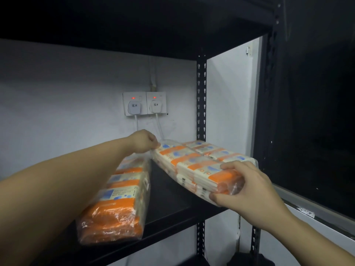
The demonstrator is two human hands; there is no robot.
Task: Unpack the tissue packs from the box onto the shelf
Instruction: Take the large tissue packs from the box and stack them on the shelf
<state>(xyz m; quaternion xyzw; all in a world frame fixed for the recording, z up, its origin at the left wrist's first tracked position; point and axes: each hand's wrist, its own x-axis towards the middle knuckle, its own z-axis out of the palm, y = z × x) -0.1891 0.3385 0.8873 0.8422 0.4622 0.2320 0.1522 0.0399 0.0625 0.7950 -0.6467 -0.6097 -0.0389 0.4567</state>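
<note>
Nearest the camera, the right hand (247, 186) is seen curled around the front corner of a tissue pack (203, 166), with the fingers laid over its top edge and the thumb tucked beneath the clear wrapping. This pack (a plastic-wrapped bundle of cream, orange and blue packets) is held tilted, its near end raised above the black shelf (172, 210) and its far end lying close to the rear upright post (201, 96); whether that far end touches the shelf cannot be told. To the left, a second tissue pack (117, 204) is set on the shelf with its orange end facing forward, partly covered by the left forearm, which is stretched across above it. The two packs lie just beside each other, with a dark gap of shelf between them.

Farther in, the left hand (143, 141) is closed on the far left corner of the held pack, where the loose wrapping is pinched between the fingers. The hands are thus kept well apart, one at each end of the same pack.

Behind the shelf, a white wall (67, 96) is seen, and on it a double socket (144, 103) with two white plugs inserted and two small red lights lit; cables hang down from the plugs behind the left hand.
</note>
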